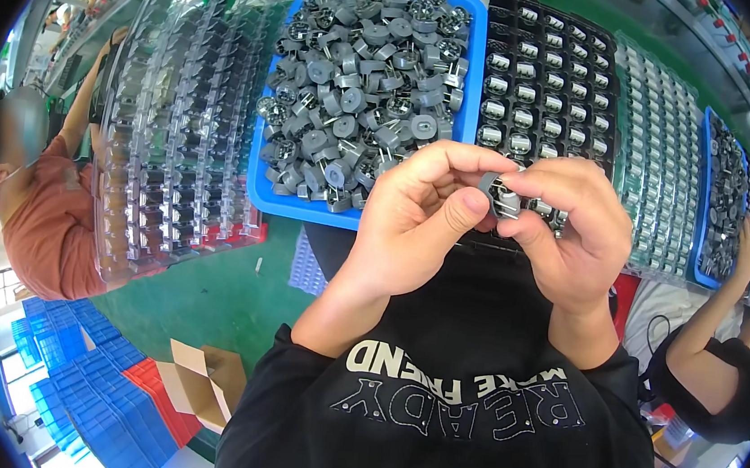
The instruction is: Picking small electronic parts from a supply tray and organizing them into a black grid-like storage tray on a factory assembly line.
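Observation:
My left hand (427, 212) and my right hand (579, 227) meet in front of my chest, fingertips pinched around a small grey round cap with metal pins (490, 187). The cap's grey disc is on the left-hand side, and a shiny metal part shows beside my right fingertips. Whether that metal part is joined to the cap or separate, I cannot tell. Just beyond my left hand stands a blue bin (473, 72) heaped with similar grey pinned caps (352, 101). Behind my right hand lies a black tray (614, 140) with rows of silver cylindrical parts (521, 119) in its pockets.
Clear plastic trays (182, 125) are stacked at the left, near a seated person (48, 203). On the right are a tray of silver parts (657, 162), another blue bin (701, 202) and a co-worker's arm (716, 303). A cardboard box (198, 379) and blue crates (97, 397) stand lower left.

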Available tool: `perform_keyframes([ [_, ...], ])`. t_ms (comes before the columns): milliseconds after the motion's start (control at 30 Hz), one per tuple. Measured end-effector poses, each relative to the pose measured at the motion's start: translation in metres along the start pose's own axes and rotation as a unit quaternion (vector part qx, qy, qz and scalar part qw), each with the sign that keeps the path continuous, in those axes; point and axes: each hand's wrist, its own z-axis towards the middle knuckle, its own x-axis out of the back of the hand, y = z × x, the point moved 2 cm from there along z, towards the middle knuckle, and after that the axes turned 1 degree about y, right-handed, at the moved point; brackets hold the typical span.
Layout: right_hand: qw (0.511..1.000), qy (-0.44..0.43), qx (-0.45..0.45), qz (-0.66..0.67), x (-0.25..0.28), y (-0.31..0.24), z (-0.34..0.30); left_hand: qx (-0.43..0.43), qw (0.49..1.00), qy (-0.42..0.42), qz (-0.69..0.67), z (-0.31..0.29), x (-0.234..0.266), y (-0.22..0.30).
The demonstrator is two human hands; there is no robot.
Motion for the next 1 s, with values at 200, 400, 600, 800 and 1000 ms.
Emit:
perform_keyframes([
  [200,0.997,-0.021,0.052,-0.055,-0.004,0.002,0.0,0.016,1.0,-0.002,-0.009,-0.004,0.006,-0.006],
  [400,1.0,0.011,0.011,-0.006,-0.007,0.004,0.002,-0.022,0.999,0.01,-0.023,-0.002,0.001,-0.012],
  [600,0.992,-0.097,-0.073,0.034,-0.007,0.012,0.024,-0.054,0.966,0.114,0.225,-0.004,0.008,-0.009],
  [800,0.959,-0.088,0.028,-0.267,0.002,0.128,0.103,-0.108,0.776,0.229,0.578,-0.027,0.042,0.043],
  [1000,0.915,-0.177,-0.052,-0.359,-0.028,0.159,0.117,-0.075,0.686,0.202,0.694,-0.05,0.072,0.043],
])
